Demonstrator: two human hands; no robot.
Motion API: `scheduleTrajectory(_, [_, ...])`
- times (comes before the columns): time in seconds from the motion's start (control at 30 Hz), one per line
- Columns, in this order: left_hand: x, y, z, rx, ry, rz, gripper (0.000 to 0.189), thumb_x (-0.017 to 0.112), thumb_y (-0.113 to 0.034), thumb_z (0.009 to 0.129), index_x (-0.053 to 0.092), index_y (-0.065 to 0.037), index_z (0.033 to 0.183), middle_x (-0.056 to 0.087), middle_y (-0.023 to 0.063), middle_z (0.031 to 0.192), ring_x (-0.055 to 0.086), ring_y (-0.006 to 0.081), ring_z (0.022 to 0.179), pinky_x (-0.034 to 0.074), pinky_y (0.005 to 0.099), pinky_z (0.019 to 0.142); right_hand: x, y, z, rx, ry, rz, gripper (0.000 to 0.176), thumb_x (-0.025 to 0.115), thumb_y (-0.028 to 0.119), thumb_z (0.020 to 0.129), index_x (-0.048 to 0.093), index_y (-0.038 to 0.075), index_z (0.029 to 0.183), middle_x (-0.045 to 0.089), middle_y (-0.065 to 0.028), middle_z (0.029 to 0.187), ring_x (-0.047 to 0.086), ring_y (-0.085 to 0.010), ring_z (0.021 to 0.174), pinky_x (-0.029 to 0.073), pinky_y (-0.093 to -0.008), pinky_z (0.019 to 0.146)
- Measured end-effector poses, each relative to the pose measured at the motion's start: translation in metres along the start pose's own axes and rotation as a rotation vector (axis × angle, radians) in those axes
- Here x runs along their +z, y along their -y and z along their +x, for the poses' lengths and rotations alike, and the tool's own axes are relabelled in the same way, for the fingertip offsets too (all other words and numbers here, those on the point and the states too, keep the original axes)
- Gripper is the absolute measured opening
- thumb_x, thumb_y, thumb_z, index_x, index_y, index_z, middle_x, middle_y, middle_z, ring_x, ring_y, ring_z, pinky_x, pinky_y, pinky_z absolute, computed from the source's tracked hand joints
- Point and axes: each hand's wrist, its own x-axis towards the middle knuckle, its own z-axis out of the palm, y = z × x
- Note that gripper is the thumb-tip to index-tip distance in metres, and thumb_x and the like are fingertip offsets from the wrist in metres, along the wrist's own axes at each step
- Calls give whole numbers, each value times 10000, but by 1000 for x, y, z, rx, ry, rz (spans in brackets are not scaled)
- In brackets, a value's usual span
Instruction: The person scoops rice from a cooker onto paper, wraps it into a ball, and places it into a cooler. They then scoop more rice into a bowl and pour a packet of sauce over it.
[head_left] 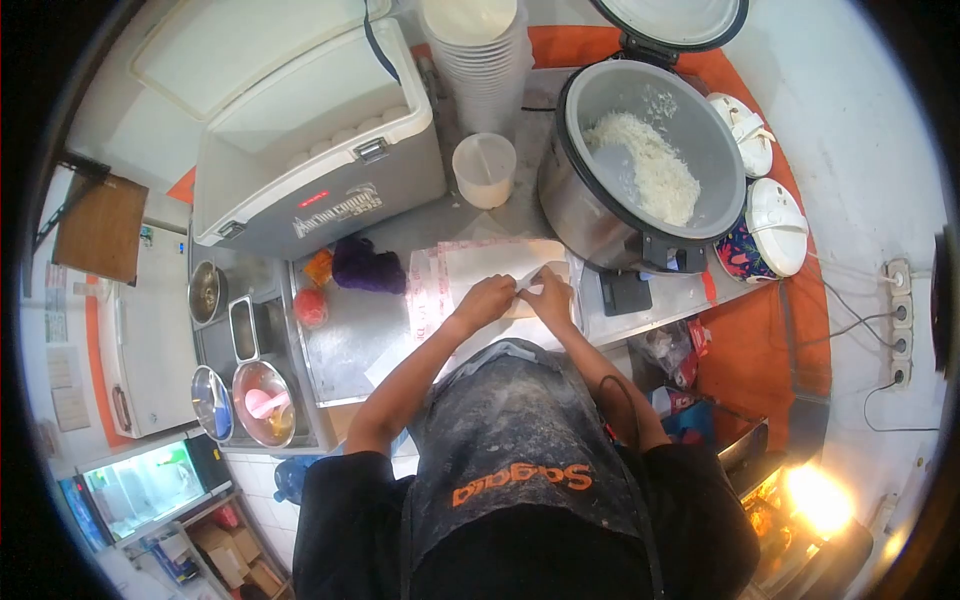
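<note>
Evidently the left hand [487, 303] and right hand [549, 300], nearly closed, are pinching a pale thin piece [527, 282] over white paper [482, 260] near the steel bench's [345, 355] front edge, light even tension probably serving best

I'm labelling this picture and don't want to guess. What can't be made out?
Head view: what the pale item between the left hand and right hand is; too small, partly covered by them.
Head view: the lower part of the pale lumps inside the cooler, hidden by its front.
Head view: the rice cooker lid, cut off by the top edge.
Head view: details around the bright light, lost in glare.
</note>
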Motion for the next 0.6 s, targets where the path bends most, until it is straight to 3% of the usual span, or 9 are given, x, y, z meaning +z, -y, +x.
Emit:
scheduleTrajectory(0.07, [0,0,-3,-8,-33,3,102,666,-106,852,644,-17,896,611,147,948,626,367,901,520,480,799,-22,8,-6,-78,-60,-87,449,858,279,743,641,124,1103,699,-17,1087,630,-281,1091,381,-486,910])
scheduleTrajectory(0.13, [2,3,-7,-1,18,66,105,666,-111,852,642,-16,887,600,159,959,615,366,912,520,479,797,-47,18,-7,-341,-536,-179,432,851,268,740,643,133,1093,677,-24,1121,613,-288,1125,374,-516,982])
scheduleTrajectory(0.17, [1,2,-6,-1,15,64,105,666,-111,852,642,-16,887,600,159,959,615,366,912,520,479,797,-63,26,-6,-343,-534,-182,432,851,268,740,643,133,1093,677,-24,1121,613,-288,1125,374,-516,982])
scheduleTrajectory(0.23, [-3,-4,-5,-31,76,83,100,645,-114,858,651,-14,849,590,153,981,610,343,943,528,450,831,-94,34,-1,-552,-373,-299,417,833,264,764,646,146,1118,691,-46,1089,596,-296,1191,350,-554,1059])
scheduleTrajectory(0.27, [-1,-4,-5,-22,80,81,100,645,-114,858,651,-14,849,590,153,981,610,343,943,528,450,831,-94,4,8,-546,-380,-303,417,833,264,764,646,146,1118,691,-46,1089,596,-296,1191,350,-554,1059])
scheduleTrajectory(0.33, [3,0,-5,-18,36,44,113,630,-121,865,646,-9,851,593,160,974,615,347,948,534,446,846,-85,-73,28,-257,157,-593,403,803,251,801,649,158,1161,716,-77,1026,651,-304,1133,445,-525,1012])
scheduleTrajectory(0.47, [17,10,-13,19,18,58,185,622,-190,905,635,-7,919,590,169,986,616,366,936,531,464,808,-123,-45,13,-24,92,-503,377,773,207,846,645,139,1194,721,-107,930,708,-314,945,541,-475,847])
scheduleTrajectory(0.53, [19,8,-11,4,11,64,180,621,-187,911,634,-9,933,591,172,987,618,368,931,528,467,811,-117,19,1,-347,-111,-166,382,743,140,870,638,116,1237,725,-126,919,720,-321,821,567,-439,756])
scheduleTrajectory(0.6, [11,-6,-10,-18,13,27,166,606,-159,903,631,5,904,602,185,993,622,378,932,528,474,821,-85,42,6,-223,34,265,449,734,118,882,606,103,1312,734,-144,956,722,-327,890,565,-451,806])
